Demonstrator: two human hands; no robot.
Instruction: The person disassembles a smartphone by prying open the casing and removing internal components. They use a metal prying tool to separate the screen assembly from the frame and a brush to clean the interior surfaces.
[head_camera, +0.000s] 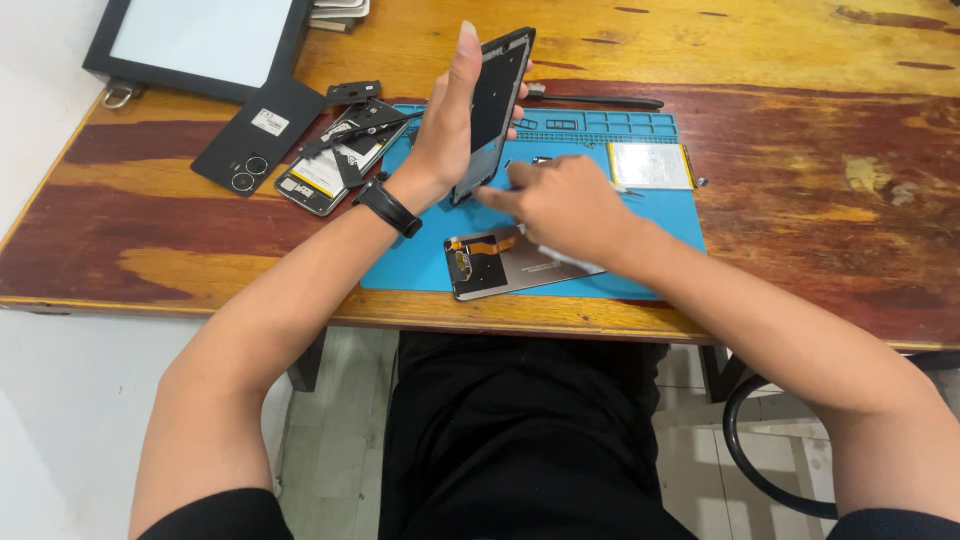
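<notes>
So far left on the worn wooden bench (200, 260) sit a black plastic back cover (255, 137) and an opened phone body (335, 160). Left hand (450, 125) has its fingers clamped on a black phone frame (495, 105), held upright over the blue silicone mat (420, 262). Right hand (565, 205) pinches a white wipe against its lower edge. Looks mostly stripped; the display panel (505, 263) and battery (650, 165) are lying loose.

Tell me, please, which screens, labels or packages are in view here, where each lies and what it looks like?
Tablet screen: top left of the table, rectangular, pale blank glass in a black frame.
Sticker: small white rectangle on the black back cover, left of the blue mat.
Label: white and yellow, on the opened phone beside that cover.
Pale pouch: flat silvery rectangle with a yellow edge, at the mat's far right corner.
</notes>
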